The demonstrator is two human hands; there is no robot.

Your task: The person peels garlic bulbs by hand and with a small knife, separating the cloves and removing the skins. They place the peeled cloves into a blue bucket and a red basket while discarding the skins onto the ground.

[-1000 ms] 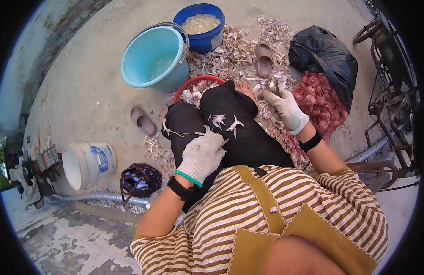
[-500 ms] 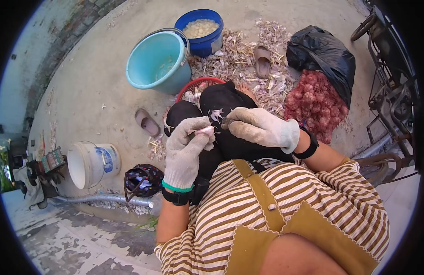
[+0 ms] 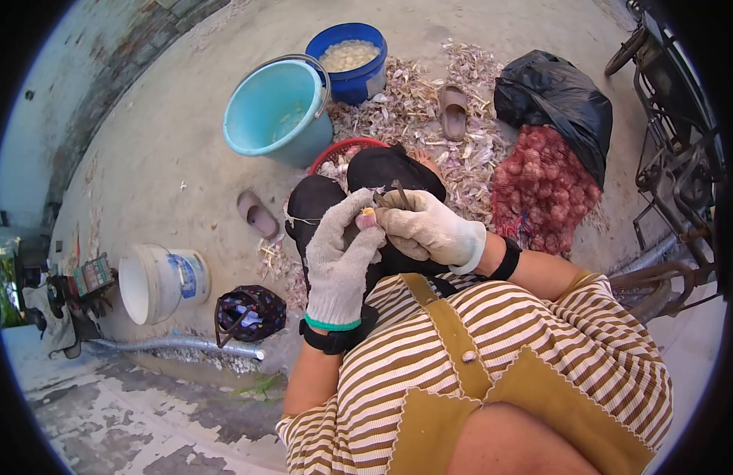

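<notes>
My left hand (image 3: 340,245), in a pale knitted glove with a green cuff edge, pinches a pinkish garlic clove (image 3: 367,219) between thumb and fingers. My right hand (image 3: 430,229), also gloved, is closed on a small dark knife (image 3: 401,195), its tip end hidden by the fingers. Both hands meet above my lap, the right fingers touching the clove. Behind my knees is a red basket (image 3: 335,148) with garlic in it, partly hidden by my legs.
A turquoise bucket (image 3: 251,103) and a blue bucket (image 3: 335,82) of peeled cloves stand beyond my knees. Peelings (image 3: 469,166) cover the ground around a slipper (image 3: 453,115). Right are a red net sack of garlic (image 3: 544,182) and black bag (image 3: 552,95); left, a white bucket (image 3: 144,285).
My right hand has moved left and now meets the left hand at the clove. The loose skin between the hands is no longer seen there. The view has shifted slightly.
</notes>
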